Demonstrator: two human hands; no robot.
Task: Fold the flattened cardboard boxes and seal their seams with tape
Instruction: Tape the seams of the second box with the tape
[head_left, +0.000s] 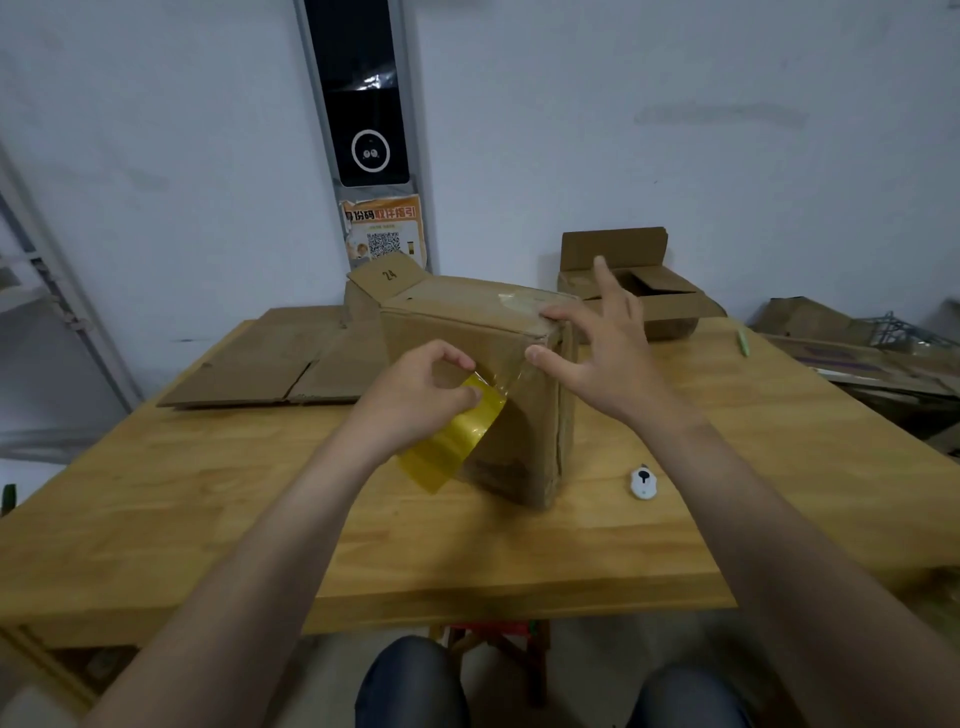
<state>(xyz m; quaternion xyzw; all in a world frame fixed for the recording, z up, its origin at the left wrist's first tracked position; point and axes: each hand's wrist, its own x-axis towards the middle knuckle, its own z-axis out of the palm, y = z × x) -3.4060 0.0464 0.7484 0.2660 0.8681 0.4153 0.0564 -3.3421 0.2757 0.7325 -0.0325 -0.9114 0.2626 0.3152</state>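
Your knees (410, 680) in dark trousers sit lowest in view, tucked at the near edge of the wooden surface (208, 519), and both bare forearms reach out over it. Your left grip (415, 384) is curled round the roll of yellowish tape (452, 441), thumb and fingers pinching it, right against the front face of the cardboard box (524, 441). That box stands folded up in the middle of the surface, one corner turned toward you. A clear strip runs from the roll up to the box's top right corner. Your right grip (597, 353) is spread wide and grasping nothing: thumb on the front face near the top edge, one fingertip on the top by that corner, another finger raised.

Left of the box, flattened cardboard (260, 364) lies on the surface. Behind on the right, an open box (649, 296) sits with its flaps up. A small white object (643, 483) lies just right of the folded box, and a green pen (743, 343) lies farther back. On the wall, a black panel (366, 104) hangs above a poster (384, 234) with a QR code.
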